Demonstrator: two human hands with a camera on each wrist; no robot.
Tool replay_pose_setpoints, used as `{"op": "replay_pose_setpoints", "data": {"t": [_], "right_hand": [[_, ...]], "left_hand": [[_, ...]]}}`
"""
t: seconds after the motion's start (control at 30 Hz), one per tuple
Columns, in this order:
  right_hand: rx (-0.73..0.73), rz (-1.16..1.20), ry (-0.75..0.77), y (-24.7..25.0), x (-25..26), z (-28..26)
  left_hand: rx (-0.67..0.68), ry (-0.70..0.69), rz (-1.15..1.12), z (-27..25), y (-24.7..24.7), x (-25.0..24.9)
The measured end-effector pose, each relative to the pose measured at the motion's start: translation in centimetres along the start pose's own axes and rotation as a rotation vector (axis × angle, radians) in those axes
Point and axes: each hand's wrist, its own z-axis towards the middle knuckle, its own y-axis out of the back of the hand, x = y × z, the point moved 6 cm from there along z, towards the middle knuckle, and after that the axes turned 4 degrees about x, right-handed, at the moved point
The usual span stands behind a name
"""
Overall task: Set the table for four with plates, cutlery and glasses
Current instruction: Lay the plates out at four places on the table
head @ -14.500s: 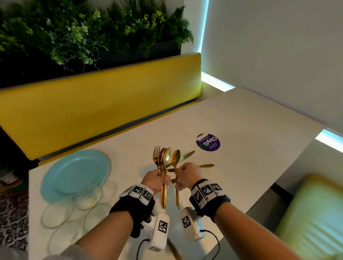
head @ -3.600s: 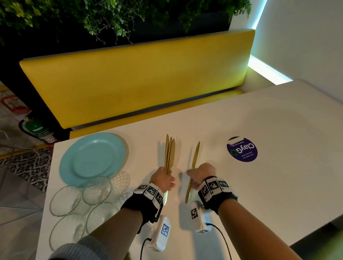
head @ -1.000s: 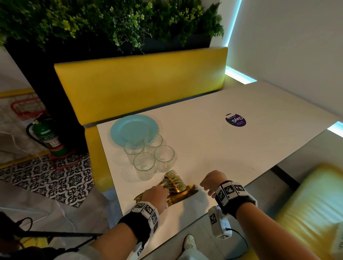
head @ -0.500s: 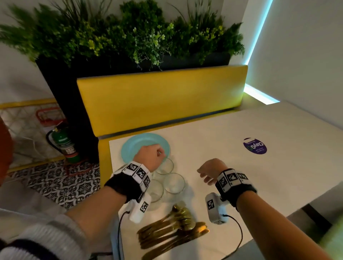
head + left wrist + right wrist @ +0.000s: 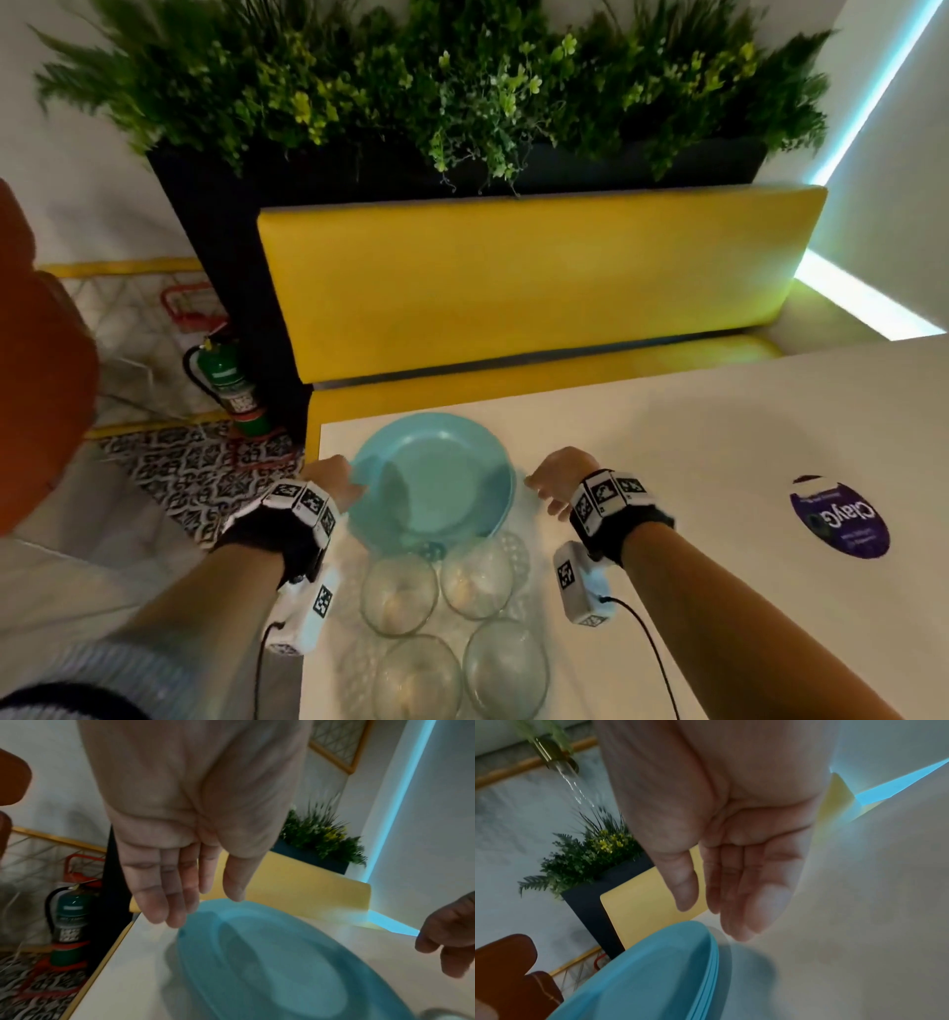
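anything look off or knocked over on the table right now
Nothing stands out. The blue plates sit in a neat stack near the table corner, the four glasses stand upright and empty beside them, and both hands are open at the stack's sides.

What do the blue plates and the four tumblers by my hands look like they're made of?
Blue plates: opaque turquoise with a soft satin sheen and thin stacked rims in the right wrist view, probably melamine or plastic, possibly glazed ceramic. Tumblers: clear, see-through walls with faint patterning, likely glass, though clear plastic can't be ruled out.
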Motion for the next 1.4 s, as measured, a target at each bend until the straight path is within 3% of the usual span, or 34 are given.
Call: {"op": "replay_pose_setpoints", "data": {"t": [0.27, 0.4, 0.6, 0.73, 0.97, 1.1, 1.2, 1.4], "right_hand": [[0.147, -0.022, 0.054, -2.9, 1.7, 5.2], [0.133, 0.017, 0.109, -3.7, 1.7, 6.1], [0.143, 0.009, 0.163, -3.9, 1.5, 6.3], [0.156, 0.017, 0.171, -3.1, 1.7, 5.6], [-0.004, 0.166, 0.176, 0.4, 2.0, 1.3], [-0.068, 0.195, 0.211, 2.2, 2.3, -3.0], [-0.139, 0.256, 0.256, 3.4, 2.7, -5.4], [-0.222, 0.388, 0.289, 5.2, 2.5, -10.6]], "left_hand": [[0.046, 0.111, -0.191, 4.9, -4.6, 2.4], [0.066, 0.110, -0.310, 6.3, -6.0, 3.2], [0.126, 0.098, -0.448, 6.7, -6.1, 3.3], [0.112, 0.064, -0.415, 5.0, -4.2, 1.9], [0.022, -0.082, -0.545, 2.4, 0.4, 0.3], [0.012, -0.201, -0.508, -0.8, 3.1, -1.3], [-0.079, -0.254, -0.658, -3.2, 5.5, -1.7], [-0.007, -0.338, -0.993, -7.9, 7.8, -3.2]]}}
